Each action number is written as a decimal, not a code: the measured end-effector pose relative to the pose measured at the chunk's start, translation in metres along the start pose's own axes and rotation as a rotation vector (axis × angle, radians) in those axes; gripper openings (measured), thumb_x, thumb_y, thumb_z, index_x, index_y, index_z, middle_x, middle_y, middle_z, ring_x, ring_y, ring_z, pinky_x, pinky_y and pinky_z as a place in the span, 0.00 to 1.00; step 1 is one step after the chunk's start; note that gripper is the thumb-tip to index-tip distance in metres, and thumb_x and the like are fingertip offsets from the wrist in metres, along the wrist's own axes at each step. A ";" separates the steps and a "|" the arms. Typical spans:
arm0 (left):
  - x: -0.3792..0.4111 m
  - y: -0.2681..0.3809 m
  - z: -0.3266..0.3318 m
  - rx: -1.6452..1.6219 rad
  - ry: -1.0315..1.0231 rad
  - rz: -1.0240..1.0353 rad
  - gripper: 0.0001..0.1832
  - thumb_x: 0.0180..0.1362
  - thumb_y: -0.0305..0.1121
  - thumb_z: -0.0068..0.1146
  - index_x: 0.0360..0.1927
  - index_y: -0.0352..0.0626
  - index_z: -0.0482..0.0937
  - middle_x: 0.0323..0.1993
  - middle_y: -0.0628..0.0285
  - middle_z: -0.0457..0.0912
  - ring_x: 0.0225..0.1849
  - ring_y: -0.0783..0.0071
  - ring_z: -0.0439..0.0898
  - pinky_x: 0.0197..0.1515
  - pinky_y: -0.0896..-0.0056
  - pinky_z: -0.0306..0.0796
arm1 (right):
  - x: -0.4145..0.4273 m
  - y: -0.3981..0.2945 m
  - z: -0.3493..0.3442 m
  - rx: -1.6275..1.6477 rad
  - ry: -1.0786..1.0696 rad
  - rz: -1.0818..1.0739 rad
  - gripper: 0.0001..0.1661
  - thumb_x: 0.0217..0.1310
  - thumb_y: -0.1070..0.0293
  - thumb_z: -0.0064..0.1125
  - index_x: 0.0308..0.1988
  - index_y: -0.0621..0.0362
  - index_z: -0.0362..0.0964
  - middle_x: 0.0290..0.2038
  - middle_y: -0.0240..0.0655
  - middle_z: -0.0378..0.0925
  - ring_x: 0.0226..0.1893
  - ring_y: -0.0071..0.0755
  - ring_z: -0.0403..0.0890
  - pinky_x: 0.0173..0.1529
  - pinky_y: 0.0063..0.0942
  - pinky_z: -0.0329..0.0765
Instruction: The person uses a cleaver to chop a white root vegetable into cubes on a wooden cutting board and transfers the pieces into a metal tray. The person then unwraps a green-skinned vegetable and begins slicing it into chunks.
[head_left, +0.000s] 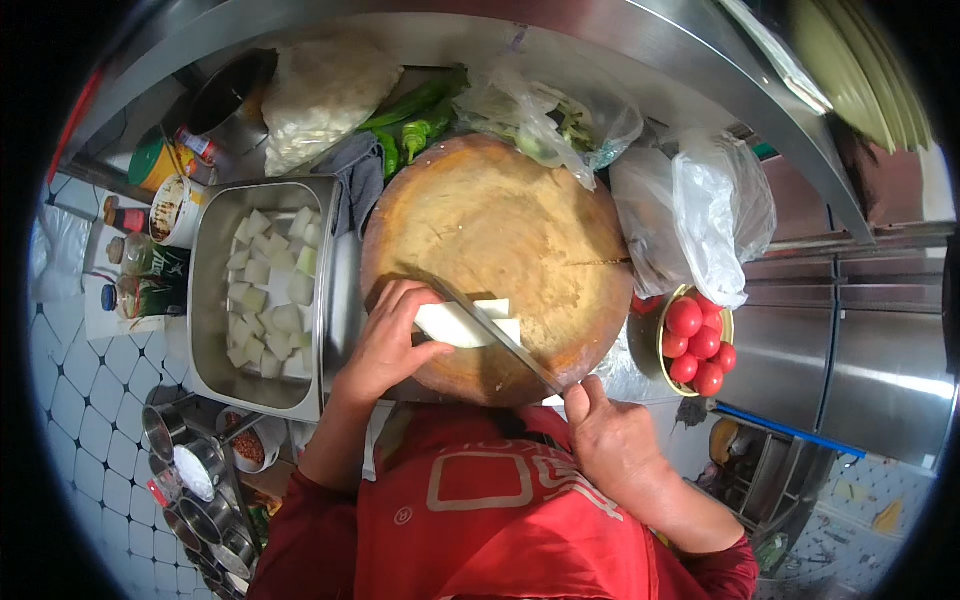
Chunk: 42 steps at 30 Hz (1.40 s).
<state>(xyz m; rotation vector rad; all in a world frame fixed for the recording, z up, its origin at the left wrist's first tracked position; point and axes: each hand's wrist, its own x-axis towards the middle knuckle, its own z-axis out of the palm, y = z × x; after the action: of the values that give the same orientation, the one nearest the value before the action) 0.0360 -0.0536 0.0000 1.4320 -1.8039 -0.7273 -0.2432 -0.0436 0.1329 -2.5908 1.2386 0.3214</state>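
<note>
On the round wooden chopping block (495, 217) lies a pale, peeled vegetable piece (450, 326), perhaps winter melon or radish. My left hand (394, 337) grips its left end, thumb on the near side and fingers on the far side. My right hand (611, 424) is closed around the handle end of a kitchen knife (517, 349). The blade crosses the vegetable diagonally, its tip beyond my left fingers. Right of the blade, white pieces (508, 330) rest on the wood. To the left, a steel pan (328, 225) holds several pale cut chunks (285, 319).
Tomatoes (703, 341) fill a bowl right of the block. Behind it lie green peppers (416, 135), plastic bags (705, 202) and a grey cloth (358, 176). A steel shelf edge (600, 34) arches overhead. Bottles (142, 296) and steel containers (199, 465) stand at the left.
</note>
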 end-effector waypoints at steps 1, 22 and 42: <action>-0.001 0.000 0.000 0.000 0.006 0.000 0.31 0.38 0.30 0.76 0.48 0.40 0.74 0.46 0.56 0.75 0.51 0.53 0.73 0.54 0.59 0.68 | 0.004 -0.001 0.004 0.003 0.003 0.002 0.14 0.51 0.77 0.54 0.41 0.63 0.64 0.34 0.45 0.72 0.21 0.44 0.80 0.23 0.38 0.75; -0.049 0.031 0.060 0.096 0.299 0.023 0.35 0.37 0.32 0.76 0.50 0.36 0.72 0.43 0.50 0.76 0.43 0.50 0.77 0.46 0.56 0.74 | -0.002 0.020 0.005 0.320 0.053 0.083 0.17 0.60 0.72 0.57 0.47 0.65 0.63 0.33 0.53 0.78 0.31 0.61 0.80 0.32 0.50 0.76; -0.011 0.021 0.007 0.069 0.021 0.038 0.32 0.46 0.25 0.67 0.58 0.40 0.72 0.55 0.52 0.73 0.58 0.51 0.70 0.61 0.56 0.65 | 0.026 0.034 0.062 0.335 0.326 0.141 0.12 0.61 0.69 0.58 0.39 0.59 0.62 0.29 0.50 0.78 0.24 0.61 0.80 0.26 0.51 0.76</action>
<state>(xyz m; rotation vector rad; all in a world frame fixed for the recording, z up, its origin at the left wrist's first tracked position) 0.0199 -0.0383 0.0104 1.4404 -1.8511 -0.6345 -0.2596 -0.0630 0.0620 -2.3296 1.4408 -0.2756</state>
